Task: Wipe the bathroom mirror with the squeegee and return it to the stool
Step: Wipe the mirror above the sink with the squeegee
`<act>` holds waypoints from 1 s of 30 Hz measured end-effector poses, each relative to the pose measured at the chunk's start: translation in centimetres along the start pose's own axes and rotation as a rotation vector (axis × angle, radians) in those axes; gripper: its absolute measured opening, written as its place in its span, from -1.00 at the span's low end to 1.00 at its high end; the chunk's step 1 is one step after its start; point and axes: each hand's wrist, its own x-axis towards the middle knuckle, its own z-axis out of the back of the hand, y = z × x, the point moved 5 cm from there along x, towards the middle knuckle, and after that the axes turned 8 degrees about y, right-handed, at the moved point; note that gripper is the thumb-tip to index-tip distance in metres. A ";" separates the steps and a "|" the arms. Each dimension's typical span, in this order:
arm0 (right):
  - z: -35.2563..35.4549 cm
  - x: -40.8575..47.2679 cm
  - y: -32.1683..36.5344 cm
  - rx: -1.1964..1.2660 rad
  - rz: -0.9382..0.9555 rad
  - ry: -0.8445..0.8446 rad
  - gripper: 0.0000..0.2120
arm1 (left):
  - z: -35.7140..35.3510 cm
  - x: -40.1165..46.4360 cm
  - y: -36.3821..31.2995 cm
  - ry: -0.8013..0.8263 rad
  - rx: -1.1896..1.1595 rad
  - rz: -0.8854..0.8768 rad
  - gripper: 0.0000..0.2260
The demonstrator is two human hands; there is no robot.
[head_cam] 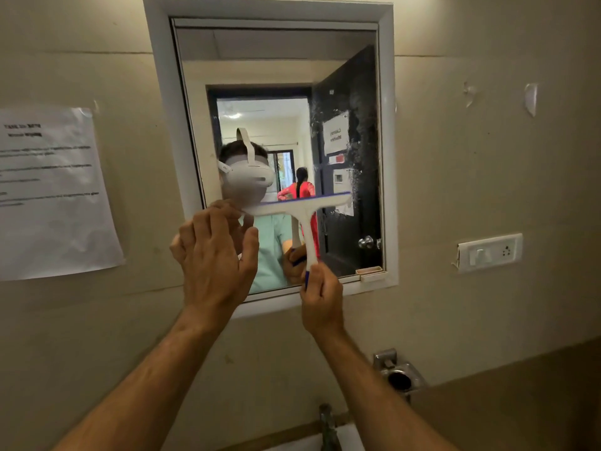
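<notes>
Step in hand: a wiping pass over the mirror [247, 73]; stool not in view.
Right hand [320, 299]: closed around the lower end of the squeegee [307, 216] handle, at 6 o'clock of the blade.
Left hand [213, 255]: fingers spread, nothing gripped; fingertips at the blade's 9 o'clock end, contact not determinable.
Squeegee position: blade laid nearly level across the lower half of the glass.
Method advised: blade to be kept flat, pressure even, strokes overlapped.
Remaining soil: white smears are noted at 2 o'clock of the blade.
Squeegee appearance: white T-shaped plastic, blue edge strip, blue handle tip.
</notes>
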 end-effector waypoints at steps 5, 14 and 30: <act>0.3 -5.4 -4.7 -0.031 -0.043 0.014 -0.63 | -0.6 -0.9 0.0 0.010 0.020 0.004 -0.72; 0.4 0.8 1.6 0.060 0.063 0.027 -0.63 | -1.0 -1.0 -1.5 0.072 0.032 0.053 -0.65; 1.7 -8.1 -6.3 -0.027 -0.086 0.043 -0.63 | -2.9 -4.1 -1.4 0.127 0.071 0.073 -0.63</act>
